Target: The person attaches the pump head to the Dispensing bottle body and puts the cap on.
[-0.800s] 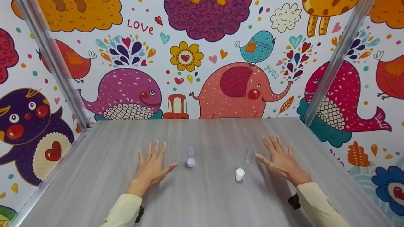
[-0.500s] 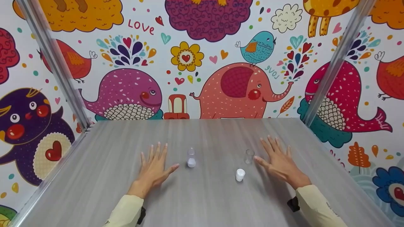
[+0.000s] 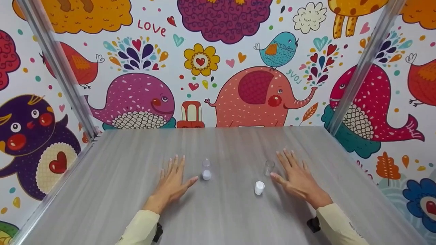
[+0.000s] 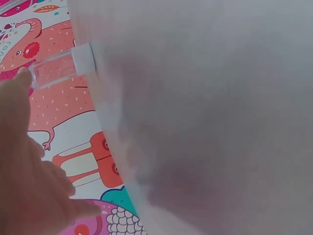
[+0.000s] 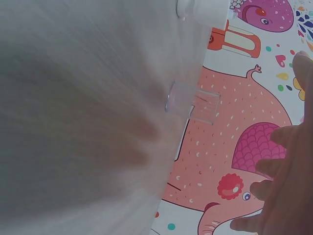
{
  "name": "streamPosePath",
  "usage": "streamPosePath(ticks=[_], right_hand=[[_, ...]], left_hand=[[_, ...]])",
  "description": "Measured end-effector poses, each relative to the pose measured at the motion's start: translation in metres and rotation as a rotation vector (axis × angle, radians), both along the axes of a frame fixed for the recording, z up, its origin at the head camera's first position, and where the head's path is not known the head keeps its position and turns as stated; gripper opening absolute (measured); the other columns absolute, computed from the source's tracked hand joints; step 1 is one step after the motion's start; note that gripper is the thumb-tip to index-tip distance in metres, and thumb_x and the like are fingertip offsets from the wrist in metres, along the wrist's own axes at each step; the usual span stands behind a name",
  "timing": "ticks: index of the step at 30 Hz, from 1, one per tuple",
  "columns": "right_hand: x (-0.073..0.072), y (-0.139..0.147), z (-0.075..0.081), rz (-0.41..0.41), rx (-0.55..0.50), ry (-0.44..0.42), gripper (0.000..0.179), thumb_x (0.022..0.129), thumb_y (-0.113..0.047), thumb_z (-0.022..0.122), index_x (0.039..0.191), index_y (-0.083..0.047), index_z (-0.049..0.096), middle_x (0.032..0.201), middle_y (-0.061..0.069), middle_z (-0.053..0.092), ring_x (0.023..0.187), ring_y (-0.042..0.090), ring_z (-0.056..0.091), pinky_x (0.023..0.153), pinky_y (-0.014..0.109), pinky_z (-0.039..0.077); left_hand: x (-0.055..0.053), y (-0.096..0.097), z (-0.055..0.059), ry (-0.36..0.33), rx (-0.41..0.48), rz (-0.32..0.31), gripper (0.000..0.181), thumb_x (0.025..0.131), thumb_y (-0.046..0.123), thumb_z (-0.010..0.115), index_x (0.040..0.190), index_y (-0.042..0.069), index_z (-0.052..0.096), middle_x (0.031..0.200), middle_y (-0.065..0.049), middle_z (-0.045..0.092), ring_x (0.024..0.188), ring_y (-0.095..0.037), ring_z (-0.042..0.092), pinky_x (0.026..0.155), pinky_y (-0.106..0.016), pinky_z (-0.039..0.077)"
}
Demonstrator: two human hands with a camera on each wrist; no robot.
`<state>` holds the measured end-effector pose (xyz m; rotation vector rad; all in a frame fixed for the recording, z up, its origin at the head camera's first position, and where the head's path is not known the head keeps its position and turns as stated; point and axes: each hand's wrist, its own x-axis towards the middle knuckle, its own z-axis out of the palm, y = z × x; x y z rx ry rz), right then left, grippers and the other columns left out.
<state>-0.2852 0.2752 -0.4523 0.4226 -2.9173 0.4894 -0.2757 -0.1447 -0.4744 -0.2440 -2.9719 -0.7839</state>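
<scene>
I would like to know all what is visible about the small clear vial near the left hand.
The vial has a see-through body, glass or plastic by its look, and a white part at its lower end; whether that is a cap or a base, I cannot tell. It stands on the table, white end down. In the head view, a gap separates it from the left hand, so no hand touches it.
</scene>
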Motion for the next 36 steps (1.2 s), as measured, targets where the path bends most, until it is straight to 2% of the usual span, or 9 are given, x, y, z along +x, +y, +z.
streamPosePath(ticks=[5, 13, 18, 21, 24, 28, 31, 36], right_hand=[[0.005, -0.001, -0.005, 0.011, -0.013, -0.003, 0.089, 0.092, -0.067, 0.050, 0.160, -0.018, 0.021, 0.168, 0.016, 0.016, 0.154, 0.043, 0.009, 0.117, 0.071, 0.003], [0.013, -0.004, -0.008, -0.006, -0.032, 0.023, 0.087, 0.092, -0.060, 0.056, 0.160, -0.017, 0.022, 0.166, 0.013, 0.023, 0.154, 0.039, 0.017, 0.120, 0.065, 0.011], [0.019, -0.007, -0.012, -0.034, -0.046, 0.032, 0.086, 0.093, -0.064, 0.053, 0.159, -0.016, 0.026, 0.163, 0.014, 0.031, 0.150, 0.040, 0.028, 0.117, 0.066, 0.021], [0.019, -0.009, -0.016, -0.039, -0.055, 0.024, 0.086, 0.093, -0.068, 0.048, 0.157, -0.014, 0.028, 0.159, 0.014, 0.037, 0.146, 0.039, 0.035, 0.114, 0.066, 0.026], [0.020, -0.010, -0.020, -0.027, -0.068, 0.048, 0.084, 0.093, -0.067, 0.050, 0.154, -0.012, 0.034, 0.153, 0.014, 0.044, 0.141, 0.037, 0.042, 0.112, 0.065, 0.031], [0.021, -0.012, -0.023, -0.009, -0.094, 0.084, 0.077, 0.093, -0.056, 0.059, 0.149, -0.008, 0.041, 0.148, 0.014, 0.050, 0.137, 0.036, 0.048, 0.109, 0.064, 0.035], [0.022, -0.016, -0.023, -0.010, -0.129, 0.033, 0.077, 0.093, -0.055, 0.061, 0.150, -0.008, 0.040, 0.147, 0.015, 0.049, 0.136, 0.036, 0.048, 0.109, 0.063, 0.036], [0.025, -0.023, -0.026, -0.031, -0.206, -0.106, 0.083, 0.092, -0.064, 0.057, 0.153, -0.013, 0.035, 0.145, 0.013, 0.049, 0.135, 0.034, 0.049, 0.109, 0.060, 0.039]], left_hand=[[0.000, 0.007, -0.002, -0.005, 0.045, -0.011, 0.094, 0.095, 0.061, 0.054, 0.160, 0.009, 0.013, 0.168, -0.019, 0.008, 0.155, -0.042, 0.005, 0.120, -0.065, 0.010], [0.000, 0.022, -0.005, -0.019, 0.172, -0.056, 0.091, 0.096, 0.052, 0.059, 0.159, 0.004, 0.015, 0.167, -0.022, 0.011, 0.154, -0.044, 0.008, 0.120, -0.063, 0.015], [0.000, 0.027, -0.008, -0.021, 0.242, -0.064, 0.092, 0.096, 0.053, 0.059, 0.159, 0.002, 0.016, 0.166, -0.023, 0.013, 0.154, -0.044, 0.008, 0.120, -0.061, 0.016], [0.002, 0.030, -0.011, 0.003, 0.276, -0.058, 0.090, 0.096, 0.051, 0.060, 0.157, -0.002, 0.019, 0.164, -0.027, 0.018, 0.153, -0.048, 0.011, 0.120, -0.062, 0.017], [0.004, 0.033, -0.013, 0.004, 0.300, -0.052, 0.089, 0.096, 0.049, 0.061, 0.156, -0.003, 0.021, 0.162, -0.029, 0.021, 0.151, -0.050, 0.014, 0.119, -0.062, 0.018], [0.004, 0.037, -0.014, -0.016, 0.338, -0.052, 0.089, 0.095, 0.047, 0.063, 0.156, -0.003, 0.021, 0.161, -0.029, 0.023, 0.150, -0.049, 0.018, 0.119, -0.061, 0.020], [0.003, 0.038, -0.014, -0.022, 0.362, -0.060, 0.089, 0.095, 0.046, 0.064, 0.155, -0.004, 0.021, 0.160, -0.030, 0.025, 0.149, -0.048, 0.023, 0.119, -0.061, 0.021], [0.002, 0.040, -0.012, -0.049, 0.400, -0.067, 0.089, 0.095, 0.042, 0.065, 0.154, -0.008, 0.022, 0.158, -0.032, 0.027, 0.148, -0.048, 0.026, 0.118, -0.060, 0.023]])
